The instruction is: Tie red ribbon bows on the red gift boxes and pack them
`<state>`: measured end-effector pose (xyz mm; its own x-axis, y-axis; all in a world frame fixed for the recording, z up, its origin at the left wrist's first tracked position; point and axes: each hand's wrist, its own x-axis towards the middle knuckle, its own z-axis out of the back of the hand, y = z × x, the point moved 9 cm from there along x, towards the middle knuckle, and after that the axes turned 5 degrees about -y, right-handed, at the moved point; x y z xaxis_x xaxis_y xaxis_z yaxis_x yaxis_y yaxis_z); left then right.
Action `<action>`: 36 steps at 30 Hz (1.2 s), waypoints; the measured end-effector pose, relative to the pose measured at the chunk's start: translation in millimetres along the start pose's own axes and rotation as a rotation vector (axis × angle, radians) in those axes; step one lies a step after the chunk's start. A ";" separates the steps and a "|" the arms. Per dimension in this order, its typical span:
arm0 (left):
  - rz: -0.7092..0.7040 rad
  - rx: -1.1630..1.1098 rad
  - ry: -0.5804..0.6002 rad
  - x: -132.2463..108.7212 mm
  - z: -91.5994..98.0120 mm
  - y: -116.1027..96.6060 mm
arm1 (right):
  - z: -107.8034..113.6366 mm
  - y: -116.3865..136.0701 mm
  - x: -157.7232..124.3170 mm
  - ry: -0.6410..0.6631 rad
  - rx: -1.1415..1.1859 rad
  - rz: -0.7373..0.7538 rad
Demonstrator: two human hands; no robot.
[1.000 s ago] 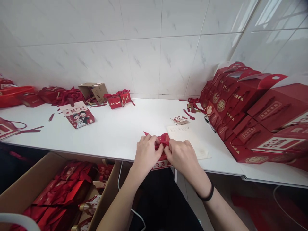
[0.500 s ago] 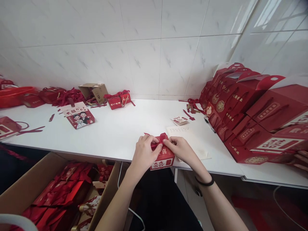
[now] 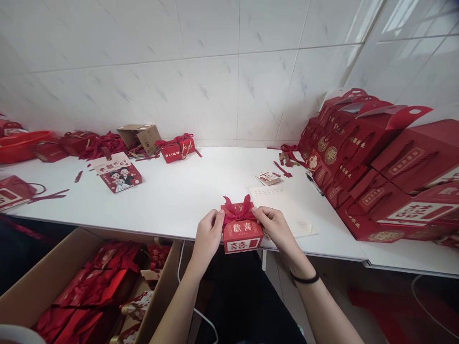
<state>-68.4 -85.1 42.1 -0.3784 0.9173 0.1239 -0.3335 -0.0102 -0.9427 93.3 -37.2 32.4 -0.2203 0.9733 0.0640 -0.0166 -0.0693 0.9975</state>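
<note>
A small red gift box [image 3: 244, 229] with pale lettering sits at the front edge of the white table [image 3: 201, 186]. On its top is a dark red ribbon bow [image 3: 239, 210] with its loops spread to both sides. My left hand [image 3: 210, 231] grips the box and ribbon at the left side, thumb along the edge. At the right side my right hand [image 3: 273, 223] pinches the ribbon's end against the box's upper corner. A cream paper sheet [image 3: 287, 210] lies just behind my right hand, with a small folded card [image 3: 268, 178] beyond it.
Stacked red gift boxes [image 3: 358, 162] fill the right side beside a black pen [image 3: 314, 184]. An open carton [image 3: 32, 267] of red boxes stands below left. Along the wall are a small red box [image 3: 177, 149], ribbons [image 3: 103, 145] and a red basin [image 3: 21, 145].
My hands have moved apart from the middle of the bow to the two sides of the box. The bow and the box's front lettering now show more fully.
</note>
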 end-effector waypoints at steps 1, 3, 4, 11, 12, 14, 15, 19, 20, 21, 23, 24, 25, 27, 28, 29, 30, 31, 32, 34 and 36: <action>0.005 -0.023 0.000 0.2 -1.2 2.7 | 1.1 -3.3 0.0 -0.009 0.039 -0.015; 0.011 -0.077 0.005 0.7 -4.1 8.6 | 2.9 -9.9 0.3 -0.027 0.120 -0.039; 0.016 -0.110 0.011 0.9 -5.7 11.5 | 3.3 -13.4 0.3 -0.031 0.161 -0.055; 0.031 -0.257 0.042 -2.0 -14.1 21.4 | 3.5 -27.4 -2.6 0.000 0.370 -0.164; 0.031 -0.261 0.041 -3.1 -15.1 21.6 | 4.1 -27.9 -3.1 -0.004 0.382 -0.173; 0.029 -0.267 0.031 -5.2 -16.9 21.7 | 5.1 -28.8 -3.9 -0.016 0.395 -0.187; 0.029 -0.273 0.022 -5.7 -17.5 22.0 | 5.4 -29.1 -4.2 -0.022 0.400 -0.189; 0.032 -0.302 -0.003 -1.2 -16.1 23.4 | 10.2 -27.6 -5.5 -0.034 0.362 -0.145; 0.041 -0.298 0.025 0.7 -16.6 23.8 | 11.4 -26.4 -5.9 -0.014 0.304 -0.123; 0.056 -0.286 0.067 1.9 -17.5 24.2 | 12.7 -24.8 -6.2 0.012 0.227 -0.098; 0.079 -0.255 0.142 0.7 -16.8 23.6 | 20.0 -20.0 -6.0 0.013 0.055 -0.027; 0.074 -0.233 0.141 -1.4 -13.3 22.2 | 27.5 -16.4 -5.4 -0.039 -0.022 0.019; 0.054 -0.199 0.113 -4.2 -7.7 19.9 | 35.5 -12.5 -5.3 -0.110 -0.081 0.064; -0.009 -0.102 0.036 -11.7 2.8 14.4 | 42.9 -8.0 -6.7 -0.197 -0.133 0.121; -0.039 -0.050 0.014 -15.2 5.6 12.6 | 40.0 -8.0 -7.9 -0.184 -0.138 0.133; -0.060 -0.007 0.009 -17.6 6.7 12.3 | 33.9 -8.7 -10.1 -0.145 -0.136 0.141; -0.069 0.019 0.006 -18.2 7.9 13.5 | 27.1 -9.3 -13.8 -0.103 -0.133 0.150; -0.071 0.032 -0.019 -16.8 11.7 15.9 | 21.8 -9.2 -19.0 -0.081 -0.136 0.165; -0.067 0.043 -0.074 -13.9 19.0 18.6 | 19.0 -8.2 -25.4 -0.088 -0.151 0.183; -0.050 0.066 -0.247 -8.1 40.8 23.5 | 14.5 -5.8 -40.2 -0.097 -0.199 0.200; -0.048 0.058 -0.375 -6.6 58.5 23.2 | 8.8 -2.3 -53.2 -0.053 -0.211 0.195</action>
<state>-124.2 -114.7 37.6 -0.6471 0.7082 0.2824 -0.4030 -0.0033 -0.9152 113.6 -87.0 27.0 -0.1881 0.9469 0.2609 -0.1830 -0.2948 0.9379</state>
